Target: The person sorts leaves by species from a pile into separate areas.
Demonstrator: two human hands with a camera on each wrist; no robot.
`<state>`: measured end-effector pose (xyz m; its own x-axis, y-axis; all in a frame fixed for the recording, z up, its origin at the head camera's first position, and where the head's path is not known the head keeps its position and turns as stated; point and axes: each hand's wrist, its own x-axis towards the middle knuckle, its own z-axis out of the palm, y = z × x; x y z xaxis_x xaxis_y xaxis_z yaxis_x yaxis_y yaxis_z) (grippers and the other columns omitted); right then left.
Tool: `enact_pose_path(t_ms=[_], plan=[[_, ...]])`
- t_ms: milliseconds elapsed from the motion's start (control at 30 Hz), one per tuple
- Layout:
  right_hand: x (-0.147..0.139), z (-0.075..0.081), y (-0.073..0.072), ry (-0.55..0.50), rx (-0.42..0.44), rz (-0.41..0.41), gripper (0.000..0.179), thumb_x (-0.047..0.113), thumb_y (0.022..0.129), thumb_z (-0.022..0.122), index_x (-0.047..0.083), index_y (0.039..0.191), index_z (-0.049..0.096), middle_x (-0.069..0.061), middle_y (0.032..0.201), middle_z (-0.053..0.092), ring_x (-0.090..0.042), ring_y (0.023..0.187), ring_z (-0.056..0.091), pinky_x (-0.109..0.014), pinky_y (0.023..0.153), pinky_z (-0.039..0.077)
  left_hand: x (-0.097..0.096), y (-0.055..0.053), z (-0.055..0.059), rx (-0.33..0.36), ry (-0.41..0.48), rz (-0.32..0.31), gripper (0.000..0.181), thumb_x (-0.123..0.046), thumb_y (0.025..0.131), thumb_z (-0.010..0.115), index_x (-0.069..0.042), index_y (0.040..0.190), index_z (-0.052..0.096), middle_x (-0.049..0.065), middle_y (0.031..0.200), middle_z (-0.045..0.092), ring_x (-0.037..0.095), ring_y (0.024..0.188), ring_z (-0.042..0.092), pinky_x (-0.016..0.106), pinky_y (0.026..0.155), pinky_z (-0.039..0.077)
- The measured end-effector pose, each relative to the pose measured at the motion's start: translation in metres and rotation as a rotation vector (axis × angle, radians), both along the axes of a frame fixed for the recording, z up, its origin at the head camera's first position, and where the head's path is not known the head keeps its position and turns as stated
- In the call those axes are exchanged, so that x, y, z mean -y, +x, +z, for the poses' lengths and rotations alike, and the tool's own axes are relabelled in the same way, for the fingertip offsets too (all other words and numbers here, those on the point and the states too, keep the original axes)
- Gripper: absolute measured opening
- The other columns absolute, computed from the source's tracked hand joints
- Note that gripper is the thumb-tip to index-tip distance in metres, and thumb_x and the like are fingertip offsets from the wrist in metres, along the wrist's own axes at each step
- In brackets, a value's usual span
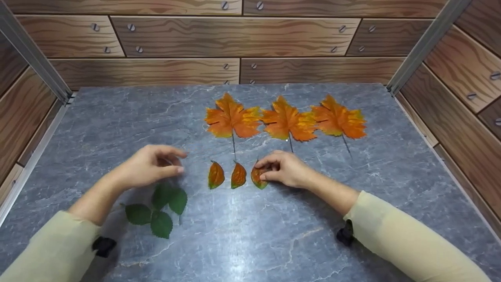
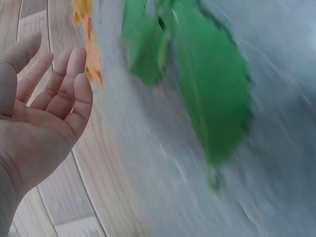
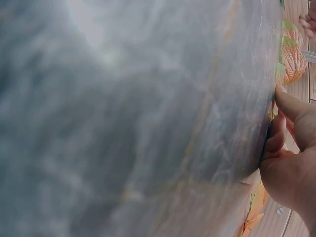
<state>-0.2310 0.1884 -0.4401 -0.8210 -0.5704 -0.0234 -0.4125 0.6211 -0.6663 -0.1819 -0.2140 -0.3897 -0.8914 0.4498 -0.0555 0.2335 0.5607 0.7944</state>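
My right hand (image 1: 289, 169) pinches the rightmost of three small orange-brown leaves with green tips (image 1: 256, 179) between thumb and fingers, low at the table. Its fingers cover part of that leaf. To its left, the middle small leaf (image 1: 238, 176) and the left one (image 1: 216, 176) lie in a row. My left hand (image 1: 150, 166) hovers with loosely bent fingers and nothing in them, just above a sprig of green leaves (image 1: 161, 224). In the left wrist view, the palm of that hand (image 2: 47, 111) shows bare beside the green leaves (image 2: 212, 89).
Three large orange maple leaves with stems lie in a row farther back: the left (image 1: 231, 119), the middle (image 1: 289, 120) and the right one (image 1: 339, 119). The grey marbled table (image 1: 137, 113) is enclosed by wood-patterned walls (image 1: 235, 37) at the back and sides.
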Motion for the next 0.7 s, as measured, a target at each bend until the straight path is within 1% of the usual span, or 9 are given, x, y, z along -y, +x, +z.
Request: enact_pose_path(t_ms=[67,267,367,500,600,700], plan=[[0.0,0.0,-0.001,0.005,0.005,-0.005,0.03,0.02,0.092,0.087,0.017,0.121,0.082,0.001,0.1,0.067,-0.012,0.081,0.057,-0.032,0.075,0.048,0.01,0.005,-0.002,0.0,0.006,-0.005,0.044,-0.02,0.097,0.08,0.001,0.135,0.07,0.01,0.111,0.075,0.023,0.098,0.068,0.029,0.082,0.057],[0.0,-0.001,-0.001,0.008,0.009,-0.005,0.029,0.021,0.092,0.086,0.017,0.121,0.082,0.001,0.101,0.067,-0.012,0.081,0.057,-0.032,0.075,0.049,0.035,0.017,-0.014,0.063,0.009,-0.001,0.045,-0.015,0.095,0.081,0.003,0.134,0.069,0.013,0.117,0.074,0.024,0.105,0.068,0.026,0.088,0.056],[0.0,-0.001,-0.001,0.0,-0.002,0.001,0.029,0.02,0.092,0.086,0.016,0.121,0.082,0.001,0.102,0.068,-0.012,0.081,0.057,-0.032,0.075,0.049,0.044,0.019,-0.018,0.079,0.017,-0.007,0.046,-0.013,0.094,0.082,0.006,0.134,0.068,0.017,0.119,0.074,0.026,0.106,0.069,0.027,0.09,0.056],[0.0,-0.001,-0.001,-0.009,-0.015,0.009,0.029,0.02,0.092,0.086,0.015,0.12,0.081,0.001,0.102,0.069,-0.011,0.08,0.057,-0.031,0.074,0.048,0.055,0.021,-0.02,0.083,0.016,-0.017,0.048,-0.013,0.092,0.084,0.007,0.133,0.068,0.018,0.12,0.073,0.027,0.105,0.07,0.027,0.091,0.056],[0.0,-0.001,-0.001,-0.017,-0.013,0.016,0.029,0.019,0.092,0.086,0.015,0.12,0.081,0.001,0.102,0.069,-0.011,0.079,0.057,-0.03,0.073,0.048,0.061,0.023,-0.02,0.088,0.002,-0.009,0.047,-0.015,0.092,0.085,0.005,0.131,0.07,0.017,0.12,0.074,0.026,0.105,0.069,0.026,0.09,0.055],[-0.001,-0.001,0.0,-0.024,-0.009,0.019,0.029,0.018,0.092,0.086,0.014,0.12,0.081,0.0,0.103,0.068,-0.011,0.079,0.057,-0.029,0.073,0.048,0.066,0.026,-0.023,0.099,-0.013,0.002,0.046,-0.017,0.091,0.086,0.003,0.13,0.071,0.014,0.119,0.074,0.025,0.104,0.068,0.026,0.089,0.055]])
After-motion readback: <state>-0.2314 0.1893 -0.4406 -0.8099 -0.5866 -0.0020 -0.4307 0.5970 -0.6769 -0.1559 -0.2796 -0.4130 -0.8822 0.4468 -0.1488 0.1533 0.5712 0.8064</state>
